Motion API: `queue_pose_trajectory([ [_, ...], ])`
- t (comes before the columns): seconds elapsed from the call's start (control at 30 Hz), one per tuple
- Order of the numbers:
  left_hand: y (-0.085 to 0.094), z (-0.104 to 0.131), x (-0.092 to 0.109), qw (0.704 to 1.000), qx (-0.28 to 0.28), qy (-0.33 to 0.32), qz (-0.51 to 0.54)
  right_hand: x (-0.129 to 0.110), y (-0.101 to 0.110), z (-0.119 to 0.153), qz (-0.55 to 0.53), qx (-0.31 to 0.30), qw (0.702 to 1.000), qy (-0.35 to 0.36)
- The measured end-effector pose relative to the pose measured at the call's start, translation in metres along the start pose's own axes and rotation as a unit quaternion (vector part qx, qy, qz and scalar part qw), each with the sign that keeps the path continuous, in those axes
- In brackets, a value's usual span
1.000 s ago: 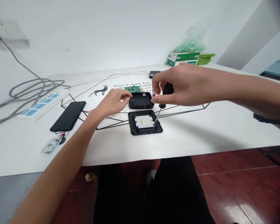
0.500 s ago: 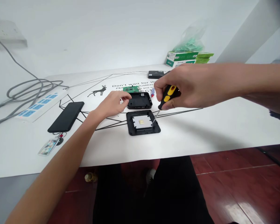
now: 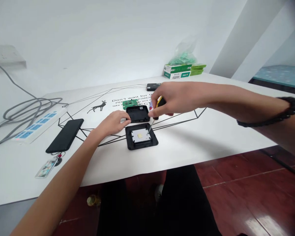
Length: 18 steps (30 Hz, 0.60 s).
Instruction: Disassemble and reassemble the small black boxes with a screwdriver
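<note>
My right hand (image 3: 173, 98) is wrapped round a screwdriver (image 3: 160, 104) with a black and yellow handle. Its thin shaft slants down to the right edge of a pale metal plate (image 3: 135, 136), which has a small yellowish pad in its middle. That plate lies inside a black square cover (image 3: 129, 144) on the table. Behind the cover sits a black plastic casing (image 3: 139, 114), hollow side up. At the casing's left edge, my left hand (image 3: 114, 123) has its thumb and fingers curled against it. A green circuit board (image 3: 130, 104) lies just behind the casing.
A phone (image 3: 65, 136) with a keychain (image 3: 46, 167) lies at the left, near a power strip (image 3: 36, 126) and coiled grey cable (image 3: 30, 101). Farther back are a black box (image 3: 152, 87) and green-white cartons (image 3: 177, 70). A second screwdriver (image 3: 151, 105) is partly hidden by my right hand.
The view has shifted, so table items appear lower and further left. My right hand has turned round the screwdriver, hiding more of the handle. My left hand stays by the casing.
</note>
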<state>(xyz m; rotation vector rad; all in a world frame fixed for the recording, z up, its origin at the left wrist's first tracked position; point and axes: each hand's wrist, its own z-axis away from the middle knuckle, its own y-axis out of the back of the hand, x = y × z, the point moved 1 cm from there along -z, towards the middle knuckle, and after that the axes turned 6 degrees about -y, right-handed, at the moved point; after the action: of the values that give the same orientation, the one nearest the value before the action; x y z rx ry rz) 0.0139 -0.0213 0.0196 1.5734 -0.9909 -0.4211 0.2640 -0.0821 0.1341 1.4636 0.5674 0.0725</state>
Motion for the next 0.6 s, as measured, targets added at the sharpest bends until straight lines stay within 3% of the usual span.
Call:
queue_pose_trajectory([
  [0.1, -0.001, 0.0, -0.003, 1.0, -0.022, -0.005, -0.006, 0.045, -0.014, 0.016, -0.111, 0.121, 0.975, -0.147],
  [0.17, -0.002, 0.0, -0.003, 1.0, -0.027, -0.007, -0.003, 0.077, -0.036, 0.025, -0.113, 0.159, 0.958, -0.209],
  [0.3, -0.002, 0.0, -0.002, 1.0, -0.027, -0.007, -0.006, 0.114, -0.083, 0.039, 0.0, 0.142, 0.972, -0.187],
  [0.37, -0.002, -0.001, 0.0, 1.0, -0.029, -0.008, -0.006, 0.114, -0.093, 0.04, 0.028, 0.135, 0.977, -0.163],
  [0.47, -0.001, -0.001, 0.001, 0.999, -0.035, -0.007, -0.007, 0.098, -0.087, 0.023, 0.052, 0.164, 0.977, -0.129],
  [0.6, 0.004, 0.001, 0.003, 0.999, -0.047, 0.014, 0.007, 0.074, -0.067, -0.05, 0.051, 0.161, 0.982, -0.086],
])
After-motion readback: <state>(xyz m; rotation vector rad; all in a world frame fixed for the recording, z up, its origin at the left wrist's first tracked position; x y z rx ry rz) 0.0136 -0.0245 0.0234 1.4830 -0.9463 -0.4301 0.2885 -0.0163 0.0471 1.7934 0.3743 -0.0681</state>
